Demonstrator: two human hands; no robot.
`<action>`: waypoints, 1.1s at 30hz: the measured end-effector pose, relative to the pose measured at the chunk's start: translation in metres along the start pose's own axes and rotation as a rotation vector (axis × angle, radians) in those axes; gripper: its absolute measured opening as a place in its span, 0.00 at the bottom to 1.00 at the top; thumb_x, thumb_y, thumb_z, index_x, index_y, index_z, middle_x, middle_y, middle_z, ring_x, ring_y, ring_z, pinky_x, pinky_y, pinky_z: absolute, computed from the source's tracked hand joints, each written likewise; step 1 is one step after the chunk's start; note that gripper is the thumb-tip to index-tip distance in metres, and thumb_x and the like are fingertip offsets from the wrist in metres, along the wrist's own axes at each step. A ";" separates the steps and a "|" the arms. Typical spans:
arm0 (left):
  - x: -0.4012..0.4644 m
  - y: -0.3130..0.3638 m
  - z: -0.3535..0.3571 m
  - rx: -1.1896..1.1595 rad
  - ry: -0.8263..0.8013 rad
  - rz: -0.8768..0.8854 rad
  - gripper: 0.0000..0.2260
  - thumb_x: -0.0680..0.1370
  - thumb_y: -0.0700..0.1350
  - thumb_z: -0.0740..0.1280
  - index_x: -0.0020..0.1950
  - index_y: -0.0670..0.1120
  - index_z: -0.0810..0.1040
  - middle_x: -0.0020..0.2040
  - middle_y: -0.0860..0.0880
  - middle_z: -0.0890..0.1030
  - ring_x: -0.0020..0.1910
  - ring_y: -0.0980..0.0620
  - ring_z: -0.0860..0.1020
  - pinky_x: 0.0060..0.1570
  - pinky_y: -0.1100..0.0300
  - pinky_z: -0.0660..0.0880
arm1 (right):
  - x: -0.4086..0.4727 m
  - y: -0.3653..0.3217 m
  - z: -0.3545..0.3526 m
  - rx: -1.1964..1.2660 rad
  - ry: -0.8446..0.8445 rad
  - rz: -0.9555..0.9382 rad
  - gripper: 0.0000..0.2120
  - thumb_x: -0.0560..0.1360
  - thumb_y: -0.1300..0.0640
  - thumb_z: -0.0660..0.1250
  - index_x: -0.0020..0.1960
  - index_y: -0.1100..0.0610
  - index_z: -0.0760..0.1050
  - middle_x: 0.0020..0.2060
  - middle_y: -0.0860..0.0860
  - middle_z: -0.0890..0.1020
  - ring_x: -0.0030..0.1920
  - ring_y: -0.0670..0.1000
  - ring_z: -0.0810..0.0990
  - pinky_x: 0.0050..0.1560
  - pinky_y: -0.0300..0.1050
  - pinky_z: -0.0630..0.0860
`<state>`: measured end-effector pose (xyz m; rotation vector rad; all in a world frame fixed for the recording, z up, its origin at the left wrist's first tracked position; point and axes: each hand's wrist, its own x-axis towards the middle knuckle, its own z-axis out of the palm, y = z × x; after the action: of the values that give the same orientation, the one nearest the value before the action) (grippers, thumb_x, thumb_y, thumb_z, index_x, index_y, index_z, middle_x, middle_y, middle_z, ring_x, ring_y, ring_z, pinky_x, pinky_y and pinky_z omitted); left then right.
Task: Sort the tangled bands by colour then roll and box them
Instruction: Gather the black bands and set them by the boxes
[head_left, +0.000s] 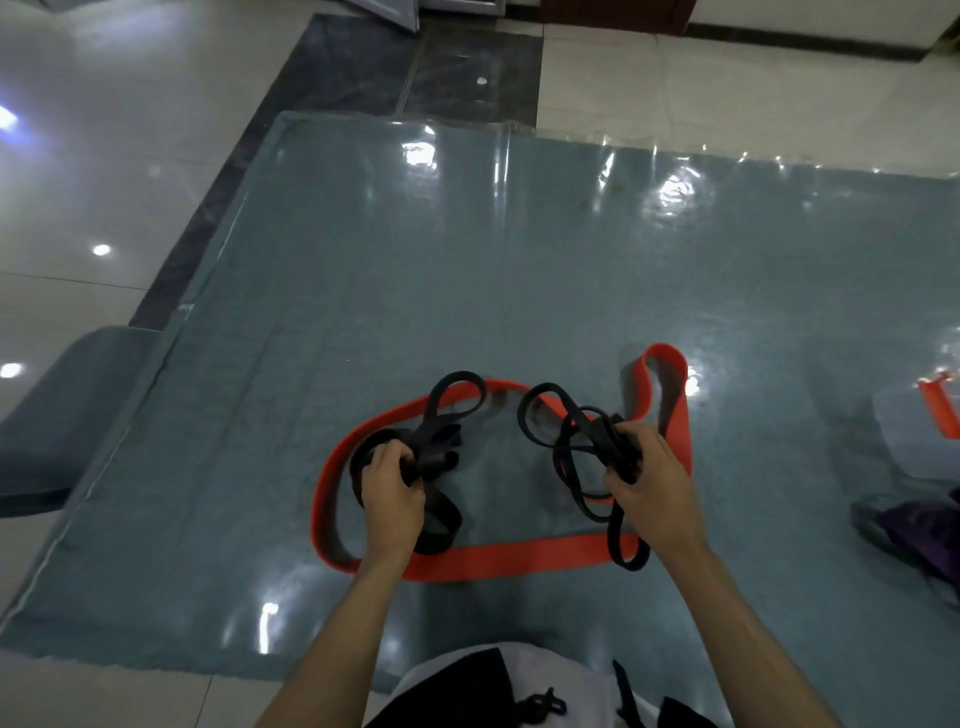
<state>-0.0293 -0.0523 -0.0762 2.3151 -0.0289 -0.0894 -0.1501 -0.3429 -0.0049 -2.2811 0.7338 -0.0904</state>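
A wide red band (519, 562) lies in a big loop on the plastic-covered blue-grey mat (467, 260). Two bunches of black bands are lifted over it. My left hand (390, 493) grips the wider black bunch (441, 441), whose loops hang down and stick up. My right hand (652, 483) grips the thinner tangled black bunch (566, 441), with loops trailing down across the red band. The two bunches hang apart from each other.
A clear plastic box (904, 431) with a red band piece (937, 410) stands at the right edge. A purple bundle (919, 525) lies below it. A grey cushion (57, 410) sits at the left. Glossy tiled floor surrounds the mat.
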 end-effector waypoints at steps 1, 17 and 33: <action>0.001 -0.001 -0.004 -0.024 0.018 -0.009 0.17 0.72 0.26 0.72 0.42 0.47 0.72 0.44 0.54 0.75 0.44 0.51 0.75 0.43 0.62 0.73 | 0.000 0.001 0.000 0.010 0.003 0.002 0.27 0.73 0.64 0.75 0.68 0.47 0.73 0.60 0.47 0.80 0.53 0.49 0.82 0.52 0.53 0.83; -0.012 0.006 -0.021 0.151 -0.056 -0.070 0.21 0.72 0.43 0.79 0.64 0.48 0.81 0.60 0.48 0.83 0.65 0.41 0.78 0.60 0.43 0.77 | -0.023 0.007 0.000 0.077 0.029 -0.045 0.27 0.71 0.64 0.76 0.67 0.49 0.75 0.59 0.47 0.81 0.56 0.48 0.82 0.58 0.55 0.82; 0.001 -0.001 -0.013 0.018 -0.407 -0.276 0.35 0.67 0.64 0.81 0.70 0.59 0.73 0.78 0.42 0.61 0.77 0.36 0.64 0.74 0.36 0.68 | -0.019 -0.001 0.003 0.090 -0.024 -0.074 0.28 0.71 0.64 0.77 0.63 0.39 0.74 0.55 0.39 0.82 0.55 0.42 0.82 0.54 0.47 0.83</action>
<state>-0.0270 -0.0422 -0.0684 2.2692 0.0840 -0.7002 -0.1648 -0.3300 -0.0037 -2.2193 0.6203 -0.1277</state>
